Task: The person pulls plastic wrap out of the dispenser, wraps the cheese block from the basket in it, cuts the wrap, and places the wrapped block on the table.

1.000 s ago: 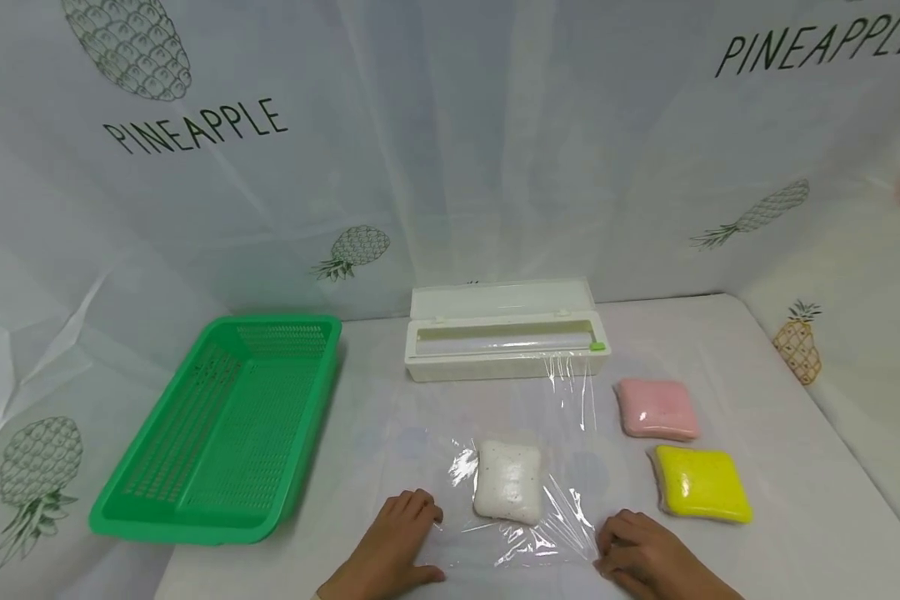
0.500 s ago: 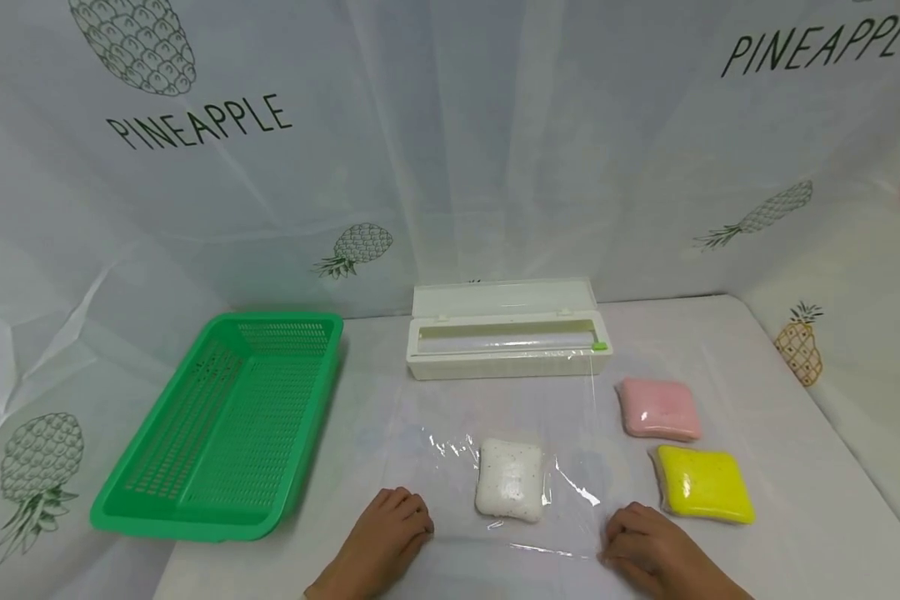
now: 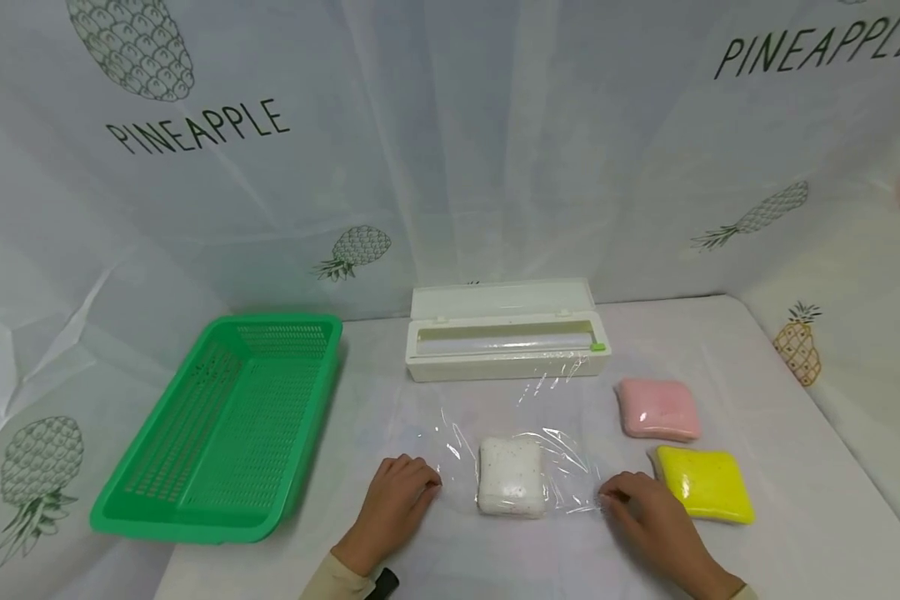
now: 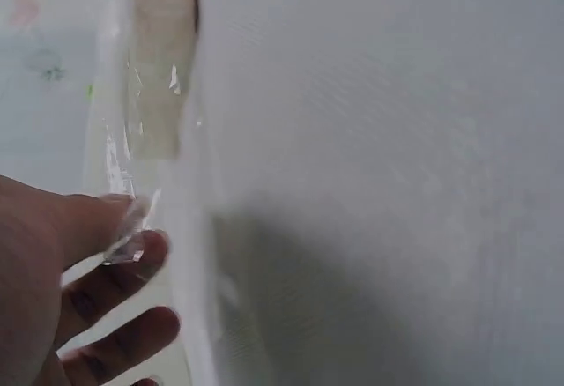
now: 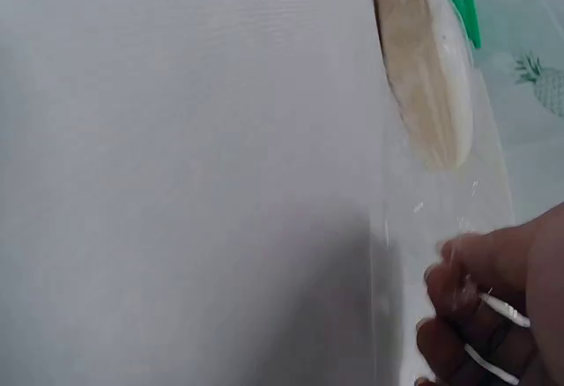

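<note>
A white, speckled, pillow-shaped block (image 3: 510,475) with tan sides lies at the front middle of the table. Clear cling film (image 3: 573,471) is drawn over it, its near edge lifted between both hands. My left hand (image 3: 399,504) pinches the film's left corner between thumb and forefinger, as the left wrist view shows. To the right of the block, my right hand (image 3: 648,521) pinches the other corner, its fingers curled. Behind the block stands a white cling film dispenser (image 3: 506,367) with its lid raised and a roll inside. Whether the sheet is still joined to the roll is hard to see.
A green plastic basket (image 3: 232,433) stands at the left. On the right lie a pink pillow-shaped block (image 3: 657,410) and a yellow one (image 3: 705,483), the yellow near my right hand. A pineapple-print curtain (image 3: 487,150) hangs behind the table.
Both hands have moved away from the table's front edge, carrying the film's near edge up and over the front of the white block. The block, basket and dispenser stay put.
</note>
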Tool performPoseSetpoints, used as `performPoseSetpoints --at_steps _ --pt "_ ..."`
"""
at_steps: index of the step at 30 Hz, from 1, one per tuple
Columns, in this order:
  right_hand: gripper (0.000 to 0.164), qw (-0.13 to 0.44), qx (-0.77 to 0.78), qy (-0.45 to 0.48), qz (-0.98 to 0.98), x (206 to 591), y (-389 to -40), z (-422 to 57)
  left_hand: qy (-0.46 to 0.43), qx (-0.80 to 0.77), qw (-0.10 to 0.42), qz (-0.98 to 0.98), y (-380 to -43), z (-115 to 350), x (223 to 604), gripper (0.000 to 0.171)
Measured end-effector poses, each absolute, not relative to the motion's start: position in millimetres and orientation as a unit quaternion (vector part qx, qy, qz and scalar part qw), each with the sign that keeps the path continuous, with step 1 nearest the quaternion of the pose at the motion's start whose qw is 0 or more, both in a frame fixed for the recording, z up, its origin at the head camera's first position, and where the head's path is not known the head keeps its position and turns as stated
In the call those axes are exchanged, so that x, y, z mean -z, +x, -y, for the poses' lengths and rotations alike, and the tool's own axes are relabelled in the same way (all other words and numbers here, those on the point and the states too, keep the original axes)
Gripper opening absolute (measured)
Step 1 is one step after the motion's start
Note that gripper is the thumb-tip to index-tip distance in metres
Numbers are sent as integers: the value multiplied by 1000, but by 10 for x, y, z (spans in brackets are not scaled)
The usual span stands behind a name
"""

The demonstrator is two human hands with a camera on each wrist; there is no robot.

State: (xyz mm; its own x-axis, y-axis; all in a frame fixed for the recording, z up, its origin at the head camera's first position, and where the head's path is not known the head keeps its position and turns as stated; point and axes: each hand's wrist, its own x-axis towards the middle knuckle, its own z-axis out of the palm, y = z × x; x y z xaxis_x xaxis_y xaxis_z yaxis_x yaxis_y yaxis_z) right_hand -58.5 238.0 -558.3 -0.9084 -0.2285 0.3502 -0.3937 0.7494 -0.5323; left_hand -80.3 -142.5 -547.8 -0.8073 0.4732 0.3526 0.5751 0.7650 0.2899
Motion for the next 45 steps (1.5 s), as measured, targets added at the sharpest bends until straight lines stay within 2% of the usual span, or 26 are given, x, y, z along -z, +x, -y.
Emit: performPoseSetpoints --at_steps 3,5,10,14,17,20,23,25,33,36,38,40,45 --pt "25 102 -281 125 946 5572 -606 -2316 -263 183 128 938 -824 1395 5503 9" --pt "23 101 -261 120 952 5545 -608 -2293 -240 174 128 946 -828 1384 5510 12" --pt "19 163 -207 151 953 5457 -581 -2300 -190 212 150 947 -809 1345 5473 22" --pt "11 209 -222 217 927 5356 -527 -2217 -236 251 174 922 -747 1177 5383 23" --pt "22 216 -251 299 895 5358 -501 -2031 -303 210 161 916 -671 983 5357 25" --pt "26 199 -251 359 877 5431 -495 -1813 -345 130 143 919 -613 806 5376 37" --pt "42 175 -231 372 882 5507 -512 -1635 -354 61 148 922 -602 689 5410 42" --pt "46 171 -223 367 887 5539 -536 -1557 -351 34 160 922 -610 648 5433 41" --pt "16 238 -227 375 867 5571 -668 -1477 -340 15 158 927 -627 631 5436 28" --pt "23 249 -226 371 866 5558 -692 -1483 -334 20 159 929 -632 634 5402 26" --pt "32 243 -231 365 869 5541 -705 -1490 -331 32 163 929 -638 638 5386 27" --pt "32 234 -246 356 871 5514 -716 -1494 -331 46 171 927 -643 641 5377 32" --pt "8 205 -282 336 875 5424 -746 -1505 -329 59 189 923 -665 638 5384 42"
